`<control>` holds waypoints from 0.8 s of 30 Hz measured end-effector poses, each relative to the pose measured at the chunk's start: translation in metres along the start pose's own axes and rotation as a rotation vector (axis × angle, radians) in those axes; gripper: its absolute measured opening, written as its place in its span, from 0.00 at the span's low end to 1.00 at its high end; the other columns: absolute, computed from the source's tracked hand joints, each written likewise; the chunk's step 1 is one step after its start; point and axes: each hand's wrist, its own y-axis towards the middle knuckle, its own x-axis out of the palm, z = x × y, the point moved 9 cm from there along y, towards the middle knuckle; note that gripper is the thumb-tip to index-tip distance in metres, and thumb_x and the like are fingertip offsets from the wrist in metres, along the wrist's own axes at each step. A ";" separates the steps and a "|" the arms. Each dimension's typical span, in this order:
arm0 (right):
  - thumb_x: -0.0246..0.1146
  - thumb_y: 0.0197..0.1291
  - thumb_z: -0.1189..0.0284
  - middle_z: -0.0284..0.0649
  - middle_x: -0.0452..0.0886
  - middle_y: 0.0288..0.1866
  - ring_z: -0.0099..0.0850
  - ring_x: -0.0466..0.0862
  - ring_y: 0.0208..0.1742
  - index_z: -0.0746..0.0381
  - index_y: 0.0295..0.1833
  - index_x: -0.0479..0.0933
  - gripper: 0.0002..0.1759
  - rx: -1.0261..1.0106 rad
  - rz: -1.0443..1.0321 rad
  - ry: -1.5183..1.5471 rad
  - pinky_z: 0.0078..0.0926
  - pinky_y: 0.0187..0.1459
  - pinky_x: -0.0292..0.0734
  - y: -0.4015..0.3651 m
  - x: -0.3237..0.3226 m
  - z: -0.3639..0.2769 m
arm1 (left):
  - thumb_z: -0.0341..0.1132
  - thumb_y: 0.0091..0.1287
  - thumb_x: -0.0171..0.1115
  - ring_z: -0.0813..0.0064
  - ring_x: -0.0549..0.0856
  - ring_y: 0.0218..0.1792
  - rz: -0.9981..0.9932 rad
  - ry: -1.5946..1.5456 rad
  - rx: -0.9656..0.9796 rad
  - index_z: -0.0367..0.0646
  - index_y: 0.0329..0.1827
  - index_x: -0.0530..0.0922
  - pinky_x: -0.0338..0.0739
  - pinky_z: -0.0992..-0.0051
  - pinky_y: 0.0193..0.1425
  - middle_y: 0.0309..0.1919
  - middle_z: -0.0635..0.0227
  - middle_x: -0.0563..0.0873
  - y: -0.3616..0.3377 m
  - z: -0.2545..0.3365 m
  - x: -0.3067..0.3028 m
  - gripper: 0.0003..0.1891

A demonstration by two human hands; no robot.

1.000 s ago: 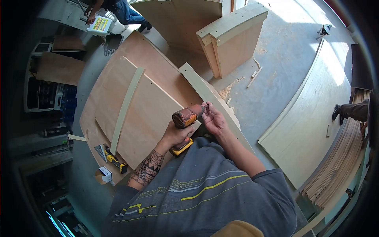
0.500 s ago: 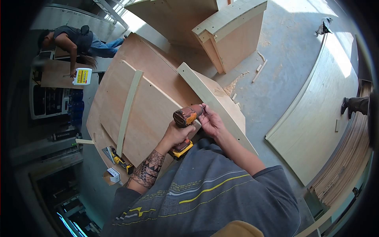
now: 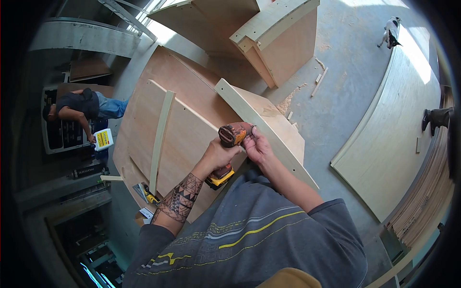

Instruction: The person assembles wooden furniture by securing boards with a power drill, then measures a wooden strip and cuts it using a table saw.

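My left hand [image 3: 218, 154] clamps the drill [image 3: 231, 136], right hand [image 3: 259, 146] pinches its bit [image 3: 250, 128]; a bumped trigger could nip me.

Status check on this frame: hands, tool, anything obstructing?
Left hand gripping drill by handle. Right hand pinching the drill's nose, bit too small to tell. Drill held over plywood panel. Nothing in the way.

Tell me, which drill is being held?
The orange drill in the left hand, right hand at its tip; the yellow drill lies loose on the plywood.
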 end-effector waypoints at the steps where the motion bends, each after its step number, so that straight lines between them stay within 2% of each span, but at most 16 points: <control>1: 0.57 0.83 0.69 0.42 0.87 0.54 0.36 0.87 0.60 0.65 0.60 0.78 0.11 -0.012 -0.004 0.009 0.40 0.68 0.84 0.001 0.000 0.000 | 0.37 0.65 0.73 0.79 0.87 0.23 0.014 0.014 0.055 0.36 0.50 0.85 0.85 0.72 0.28 0.27 0.69 0.87 0.003 0.001 0.000 0.16; 3: 0.58 0.83 0.69 0.42 0.87 0.54 0.36 0.87 0.59 0.64 0.59 0.78 0.11 -0.023 -0.006 0.019 0.41 0.68 0.84 -0.002 -0.001 -0.002 | 0.37 0.65 0.73 0.78 0.87 0.23 0.027 0.026 0.108 0.36 0.50 0.85 0.85 0.72 0.27 0.27 0.68 0.87 0.004 0.004 -0.001 0.15; 5: 0.63 0.78 0.68 0.42 0.87 0.52 0.35 0.87 0.58 0.65 0.58 0.78 0.13 0.054 -0.014 -0.179 0.41 0.65 0.84 -0.012 -0.002 -0.004 | 0.38 0.65 0.72 0.76 0.88 0.23 0.033 0.079 0.082 0.37 0.48 0.85 0.85 0.71 0.29 0.26 0.67 0.87 0.005 0.006 -0.003 0.15; 6: 0.63 0.78 0.68 0.42 0.87 0.52 0.35 0.87 0.58 0.65 0.58 0.78 0.13 0.056 -0.014 -0.179 0.41 0.65 0.84 -0.029 0.008 -0.010 | 0.38 0.65 0.72 0.76 0.88 0.23 0.035 0.079 0.081 0.37 0.48 0.85 0.85 0.71 0.29 0.26 0.67 0.87 0.003 0.014 -0.007 0.15; 8: 0.71 0.68 0.65 0.44 0.86 0.53 0.38 0.87 0.54 0.68 0.62 0.75 0.24 -0.487 0.108 -1.599 0.40 0.59 0.85 -0.088 0.062 -0.065 | 0.41 0.65 0.72 0.74 0.89 0.24 -0.034 0.140 -0.031 0.37 0.47 0.86 0.86 0.69 0.32 0.26 0.64 0.88 -0.002 0.019 -0.007 0.16; 9: 0.71 0.68 0.65 0.44 0.86 0.53 0.38 0.87 0.54 0.68 0.62 0.75 0.24 -0.485 0.109 -1.601 0.40 0.59 0.85 -0.099 0.063 -0.071 | 0.41 0.65 0.72 0.74 0.89 0.24 -0.034 0.138 -0.032 0.37 0.47 0.86 0.86 0.69 0.32 0.26 0.64 0.88 -0.001 0.017 -0.007 0.16; 11: 0.76 0.58 0.66 0.48 0.83 0.54 0.43 0.87 0.51 0.68 0.68 0.70 0.37 -1.410 0.369 -2.566 0.42 0.52 0.85 -0.147 0.112 -0.082 | 0.43 0.65 0.72 0.73 0.90 0.25 0.001 0.165 0.033 0.36 0.46 0.86 0.86 0.68 0.34 0.27 0.63 0.89 0.001 0.020 -0.009 0.17; 12: 0.76 0.58 0.66 0.48 0.83 0.54 0.43 0.87 0.51 0.68 0.68 0.70 0.37 -1.406 0.374 -2.568 0.42 0.52 0.85 -0.145 0.102 -0.090 | 0.43 0.65 0.72 0.73 0.90 0.25 -0.004 0.166 0.032 0.36 0.46 0.86 0.86 0.68 0.34 0.27 0.63 0.89 0.000 0.021 -0.008 0.17; 14: 0.77 0.51 0.68 0.50 0.82 0.54 0.48 0.87 0.50 0.67 0.72 0.66 0.44 -0.728 0.133 -2.509 0.45 0.50 0.85 -0.097 0.049 -0.095 | 0.45 0.63 0.72 0.60 0.94 0.47 -0.026 0.179 -0.062 0.36 0.51 0.88 0.88 0.63 0.54 0.42 0.51 0.93 -0.001 0.019 -0.008 0.21; 18: 0.75 0.49 0.71 0.51 0.82 0.53 0.50 0.87 0.50 0.66 0.67 0.68 0.39 -0.683 0.125 -2.468 0.48 0.50 0.86 -0.089 0.042 -0.097 | 0.45 0.64 0.71 0.60 0.94 0.47 -0.026 0.232 0.009 0.35 0.50 0.88 0.88 0.63 0.55 0.42 0.52 0.93 0.002 0.025 -0.005 0.21; 20: 0.75 0.50 0.72 0.51 0.82 0.53 0.50 0.87 0.49 0.66 0.66 0.68 0.37 -0.682 0.134 -2.464 0.48 0.50 0.86 -0.089 0.042 -0.098 | 0.45 0.64 0.70 0.61 0.94 0.45 -0.050 0.189 -0.077 0.34 0.50 0.87 0.88 0.63 0.53 0.41 0.52 0.93 0.003 0.021 -0.002 0.21; 24: 0.75 0.50 0.73 0.50 0.82 0.52 0.50 0.88 0.49 0.64 0.64 0.69 0.35 -0.704 0.155 -2.458 0.48 0.50 0.86 -0.088 0.041 -0.097 | 0.44 0.64 0.69 0.64 0.94 0.43 -0.064 0.182 -0.095 0.34 0.50 0.87 0.88 0.64 0.51 0.40 0.53 0.93 0.013 0.008 0.007 0.21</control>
